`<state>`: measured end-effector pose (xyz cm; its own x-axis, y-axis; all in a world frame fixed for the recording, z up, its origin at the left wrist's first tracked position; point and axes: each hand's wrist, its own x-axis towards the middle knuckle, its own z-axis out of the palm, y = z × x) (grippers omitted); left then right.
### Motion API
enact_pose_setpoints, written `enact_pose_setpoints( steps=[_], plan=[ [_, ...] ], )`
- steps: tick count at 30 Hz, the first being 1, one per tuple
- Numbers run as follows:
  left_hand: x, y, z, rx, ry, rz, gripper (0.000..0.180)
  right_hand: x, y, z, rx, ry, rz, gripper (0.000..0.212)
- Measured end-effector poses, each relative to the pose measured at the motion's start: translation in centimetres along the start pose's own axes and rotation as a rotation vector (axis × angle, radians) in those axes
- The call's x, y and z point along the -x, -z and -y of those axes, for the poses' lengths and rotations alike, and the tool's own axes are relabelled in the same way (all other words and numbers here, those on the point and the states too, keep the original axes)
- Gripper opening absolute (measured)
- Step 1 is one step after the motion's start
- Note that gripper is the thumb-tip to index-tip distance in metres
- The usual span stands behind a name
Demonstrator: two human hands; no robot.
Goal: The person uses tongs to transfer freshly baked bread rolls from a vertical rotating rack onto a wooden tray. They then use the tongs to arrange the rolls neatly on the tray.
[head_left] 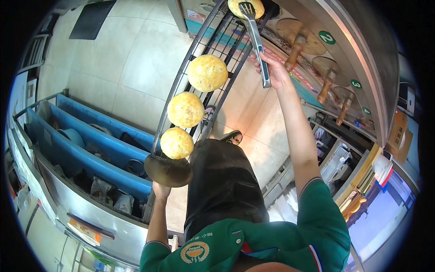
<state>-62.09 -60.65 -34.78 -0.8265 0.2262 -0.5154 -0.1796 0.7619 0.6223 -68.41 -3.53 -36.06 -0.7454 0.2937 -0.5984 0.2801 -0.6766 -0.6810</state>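
Observation:
A long black wire rack (179, 75) reaches away from me, its near end behind a dark round metal plate (168, 171). My left hand (161, 190) is closed just under that plate, around the rack's handle, which is mostly hidden. Three round golden flatbreads (186, 109) lie in a row along the rack. Another flatbread (236, 8) sits at its far end, cut by the picture's top edge. My right hand (274, 71) grips metal tongs (255, 38) by the handle, with the tips over the far flatbread. Whether they pinch it, I cannot tell.
On the right stands a curved metal oven (362, 59) with round covers bearing wooden handles (327, 86). Long blue bins (86, 152) are to the left, holding bowls and bags. Below the rack is a tiled floor (145, 50). Shelves and a cardboard box (398, 131) fill the right side.

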Motion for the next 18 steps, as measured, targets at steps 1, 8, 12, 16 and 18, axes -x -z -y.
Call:
enact_pose_setpoints(
  steps=[1, 8, 12, 16, 18],
  plan=[
    [0.1, 0.1, 0.3, -0.005, 0.004, 0.009, 0.041, -0.1, 0.1, 0.2, 0.044, 0.018, -0.025, 0.036],
    [-0.1, 0.2, 1.0, -0.026, 0.004, 0.088, 0.048, 6.7, 0.6, 0.7, 1.785, 0.988, -0.68, 0.049],
    [-0.1, 0.4, 0.7, -0.022, -0.034, 0.089, 0.051, 7.8, 0.8, 1.1, 1.901, 1.1, -0.79, 0.052],
    [0.4, 0.4, 1.0, -0.039, -0.039, 0.094, 0.049, 13.5, 4.0, -2.0, 1.548, 0.637, -0.688, 0.044],
    [0.4, 0.4, 1.4, -0.072, -0.019, 0.129, 0.049, 15.1, 5.5, -5.1, 0.999, 0.326, -0.52, 0.038]
  ],
)
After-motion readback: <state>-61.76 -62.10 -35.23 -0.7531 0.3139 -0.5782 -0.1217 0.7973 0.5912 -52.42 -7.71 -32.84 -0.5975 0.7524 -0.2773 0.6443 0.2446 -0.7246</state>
